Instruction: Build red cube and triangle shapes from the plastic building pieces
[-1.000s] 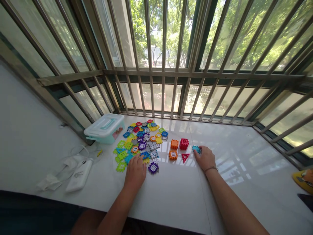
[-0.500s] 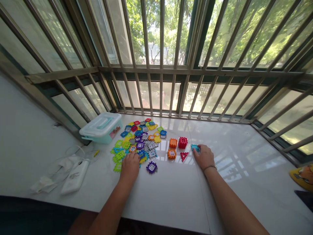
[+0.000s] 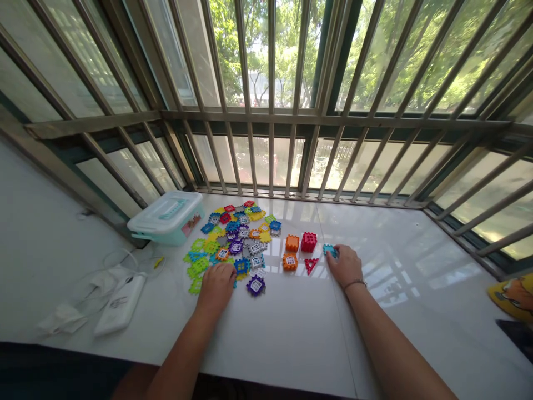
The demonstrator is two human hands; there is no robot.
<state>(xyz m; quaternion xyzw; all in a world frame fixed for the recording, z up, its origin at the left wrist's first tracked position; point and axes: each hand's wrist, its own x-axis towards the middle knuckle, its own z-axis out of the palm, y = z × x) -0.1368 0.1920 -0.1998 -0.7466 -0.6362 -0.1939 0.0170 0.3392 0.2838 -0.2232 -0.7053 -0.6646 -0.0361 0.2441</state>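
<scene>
My right hand (image 3: 346,265) rests on the white surface with its thumb and fingers closed on a light-blue building tile (image 3: 328,250). Left of it lie a red triangular tile (image 3: 311,266), a red cube (image 3: 308,241) and two orange block pieces, one plain (image 3: 292,243) and one with a white window (image 3: 290,262). My left hand (image 3: 215,286) is at the near edge of a heap of colourful interlocking tiles (image 3: 235,247). Its fingers are curled together, and what is under them is hidden. Beside its fingertips lie a blue tile (image 3: 241,266) and a purple window tile (image 3: 255,285).
A lidded pale-teal storage box (image 3: 170,219) stands at the back left. A white power bank (image 3: 120,305), cables and a crumpled tissue (image 3: 62,320) lie at the left. Metal window bars (image 3: 270,155) rise behind the surface. A yellow printed object (image 3: 514,297) sits at the right edge.
The view has shifted slightly. My left hand has drawn back a little toward me, uncovering more of the blue tile beside it. My right hand keeps hold of the light-blue tile in about the same place.
</scene>
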